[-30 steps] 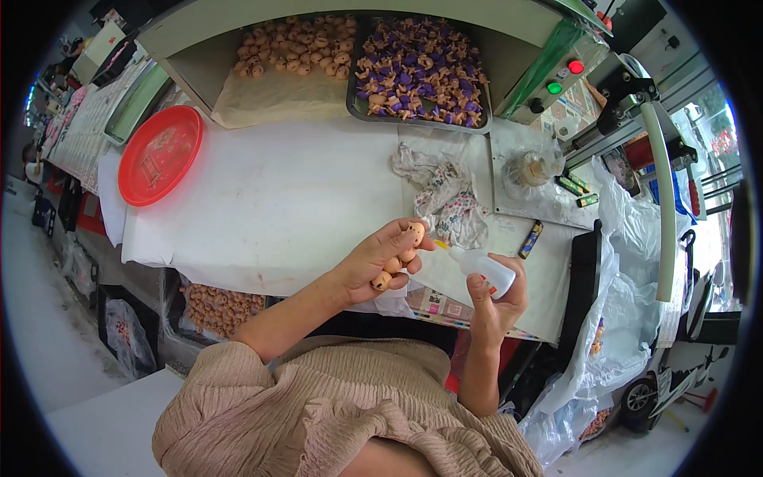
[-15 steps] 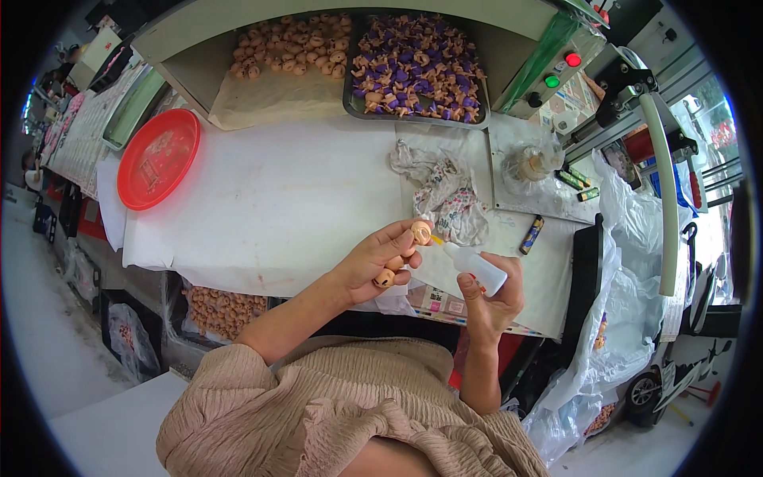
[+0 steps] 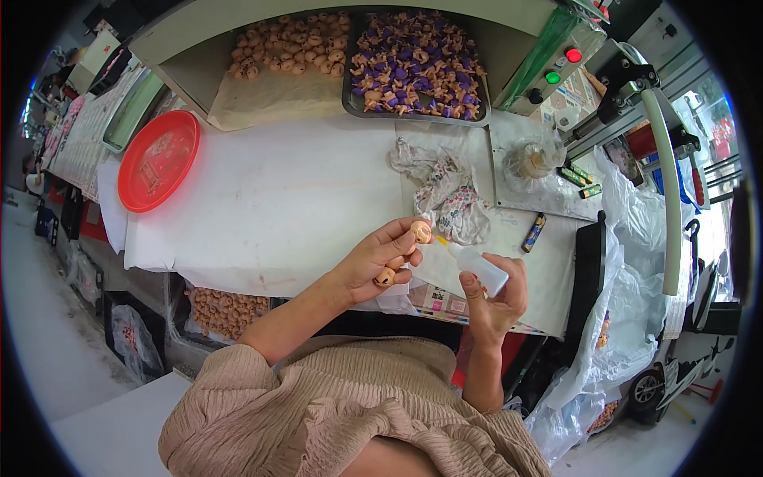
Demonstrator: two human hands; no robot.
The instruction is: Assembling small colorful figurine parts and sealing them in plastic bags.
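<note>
My left hand [image 3: 372,261] is closed round several small doll heads. One doll head [image 3: 421,231] is pinched at the fingertips with a hollow-looking side up, and another with a dark painted eye [image 3: 385,277] shows lower, by the curled fingers. In my right hand [image 3: 499,298] is a translucent white squeeze bottle [image 3: 480,270], tilted so that its thin yellow nozzle [image 3: 442,239] points at the raised doll head. A small gap separates the nozzle tip from the head. Both hands are above the near edge of the white table [image 3: 262,199].
A crumpled flowered cloth [image 3: 457,195] lies just beyond my hands. Far back, loose doll heads [image 3: 290,48] sit beside a dark tray [image 3: 350,103] of purple-clothed doll bodies. A red basin [image 3: 159,159] stands left; a marker-like dark tube [image 3: 533,234] and plastic-covered jar [image 3: 531,163] are right.
The bottle in my right hand has drawn back slightly to the right, so its nozzle has come away from the raised doll head. My left hand has barely moved.
</note>
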